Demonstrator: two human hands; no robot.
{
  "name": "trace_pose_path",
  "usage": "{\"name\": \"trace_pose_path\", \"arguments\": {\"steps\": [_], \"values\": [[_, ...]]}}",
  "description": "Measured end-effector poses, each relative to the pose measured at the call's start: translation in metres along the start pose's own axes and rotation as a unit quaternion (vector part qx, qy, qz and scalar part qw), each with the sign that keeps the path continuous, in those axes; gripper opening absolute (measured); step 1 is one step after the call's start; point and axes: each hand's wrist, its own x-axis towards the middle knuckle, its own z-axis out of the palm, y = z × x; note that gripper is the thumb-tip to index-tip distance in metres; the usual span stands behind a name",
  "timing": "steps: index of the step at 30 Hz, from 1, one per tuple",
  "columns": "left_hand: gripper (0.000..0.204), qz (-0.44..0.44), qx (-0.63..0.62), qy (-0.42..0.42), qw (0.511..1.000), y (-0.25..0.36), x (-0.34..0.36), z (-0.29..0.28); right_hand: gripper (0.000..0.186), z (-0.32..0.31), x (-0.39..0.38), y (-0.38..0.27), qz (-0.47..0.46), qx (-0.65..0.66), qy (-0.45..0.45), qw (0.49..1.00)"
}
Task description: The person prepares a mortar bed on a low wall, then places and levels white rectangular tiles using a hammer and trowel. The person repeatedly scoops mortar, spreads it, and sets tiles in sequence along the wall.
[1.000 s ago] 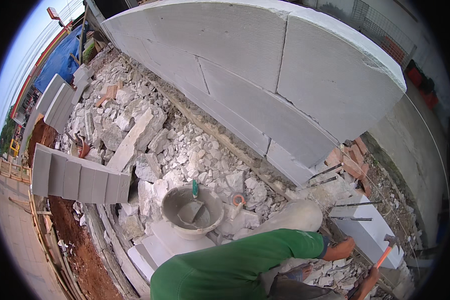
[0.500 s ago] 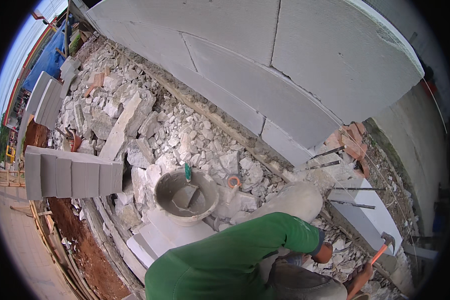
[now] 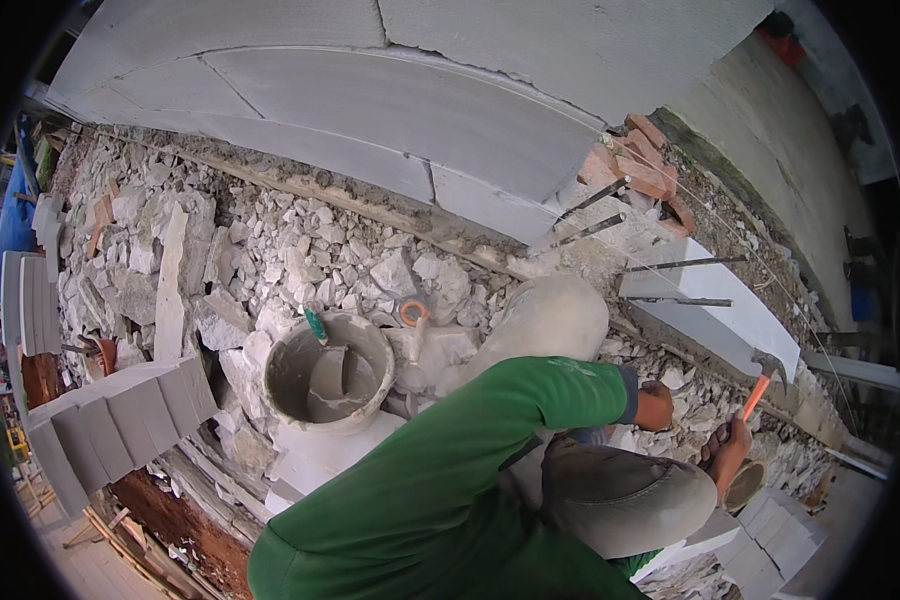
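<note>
My right hand (image 3: 727, 450) is wrapped round the orange handle of a hammer (image 3: 757, 395). The hammer's metal head is at the near end of a white lightweight block (image 3: 715, 310), which lies along the footing; whether they touch I cannot tell. My left hand (image 3: 655, 405), at the end of a green sleeve, is to the left of that block, above the rubble and close to my knee. Its fingers look curled and mostly hidden, so anything in them does not show. Thin dark rebar rods (image 3: 682, 301) jut across the block's far part.
A mortar bucket (image 3: 305, 400) holds a green-handled trowel (image 3: 328, 355). Beside it is an orange ring-shaped thing (image 3: 415, 313). White rubble (image 3: 300, 240) spreads before a block wall (image 3: 390, 110). Stacked blocks (image 3: 120, 420) stand left; red bricks (image 3: 640, 165) lie beyond the rods.
My view has turned, so the wall, bucket and block sit further left and higher. More blocks show at the lower right. The hammer stays at the block's near end in my right hand.
</note>
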Motion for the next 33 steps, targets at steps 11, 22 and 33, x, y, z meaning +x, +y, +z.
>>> {"name": "trace_pose_path", "arguments": {"steps": [11, 22, 33], "values": [[0.020, 0.009, 0.034, 0.213, 0.976, -0.003, -0.028, 0.009, 0.033, 0.003, 0.001, 0.002, 0.002, -0.004, 0.018, 1.000], [0.025, -0.063, -0.098, 0.114, 0.987, -0.019, -0.068, -0.035, 0.037, 0.010, -0.006, -0.005, -0.035, -0.012, -0.014, 0.999], [0.017, -0.042, -0.118, 0.293, 0.948, -0.049, -0.143, -0.083, 0.034, 0.006, -0.013, -0.007, -0.011, -0.023, 0.008, 1.000]]}}
